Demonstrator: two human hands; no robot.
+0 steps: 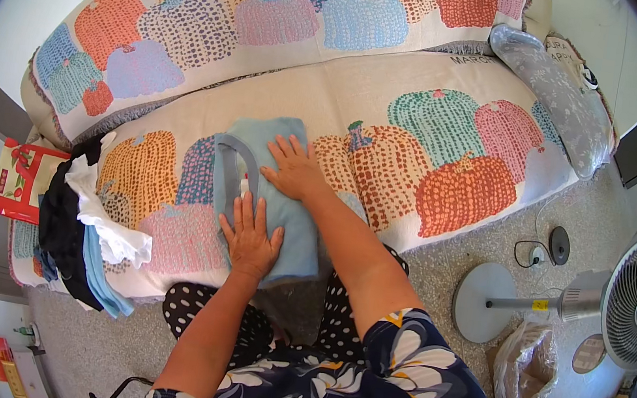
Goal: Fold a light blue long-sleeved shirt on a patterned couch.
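A light blue shirt [296, 238], folded into a rectangle, lies on the sofa's seat cover right in front of me. Its grey neckband [249, 157] faces up on the left side, with a small white and red label inside the collar. My left hand [252, 241] rests flat on the lower part near the neckband, fingers apart. On the upper right part my right hand [295, 169] presses palm down, its fingers spread too. Neither hand grips the cloth.
The sofa cover [308, 90] has a pumpkin pattern. At left lie black clothes [62, 221], a white cloth [107, 221] and a red-and-cream packet [25, 181]. A grey cushion [552, 96] leans at right. On the floor stand a fan [484, 303] and a plastic-lined bin [524, 367].
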